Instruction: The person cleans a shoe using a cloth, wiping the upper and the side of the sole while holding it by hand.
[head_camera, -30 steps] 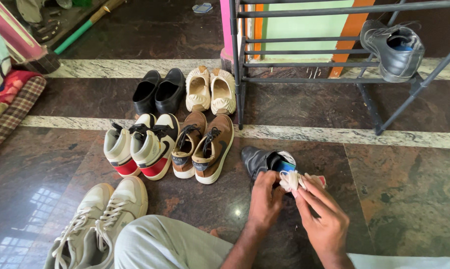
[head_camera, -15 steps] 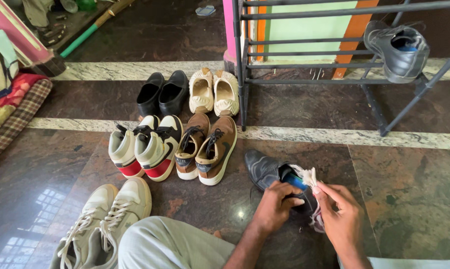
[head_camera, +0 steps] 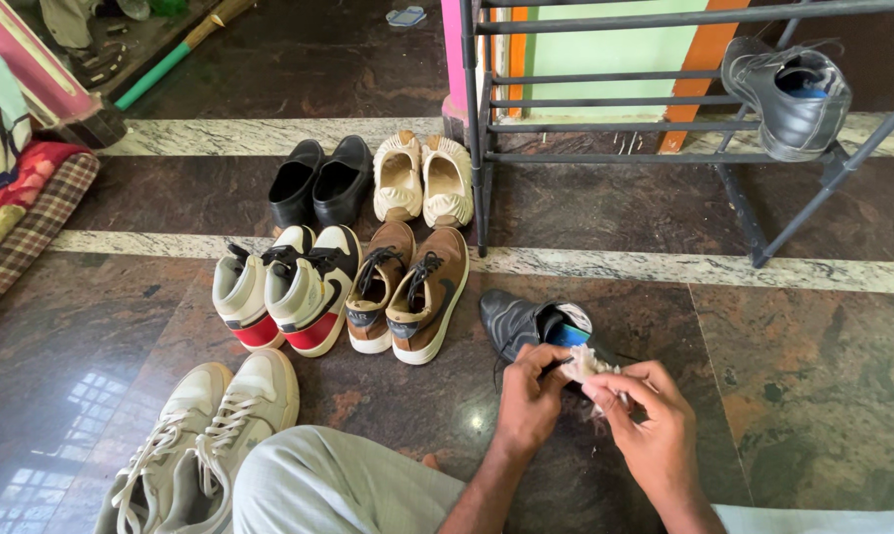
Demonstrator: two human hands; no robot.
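A black leather shoe [head_camera: 514, 323] with a blue insole lies on the floor in front of me. My left hand [head_camera: 529, 398] grips its rear rim. My right hand [head_camera: 648, 423] pinches a small white cloth [head_camera: 584, 365] bunched over the shoe's opening, close to my left fingers. The shoe's heel is hidden behind both hands.
Pairs of brown sneakers [head_camera: 408, 291], white-red-black high-tops [head_camera: 286, 287], black slip-ons [head_camera: 317, 181], cream shoes [head_camera: 423, 179] and white sneakers [head_camera: 202, 431] stand on the marble floor. A dark metal rack [head_camera: 655, 99] holds a matching black shoe [head_camera: 788, 91]. My knee [head_camera: 318, 483] is bottom centre. Folded blankets [head_camera: 17, 203] lie left.
My right hand drew the cloth out and down to the right, then brought it back bunched against the shoe opening. My left hand stayed on the shoe.
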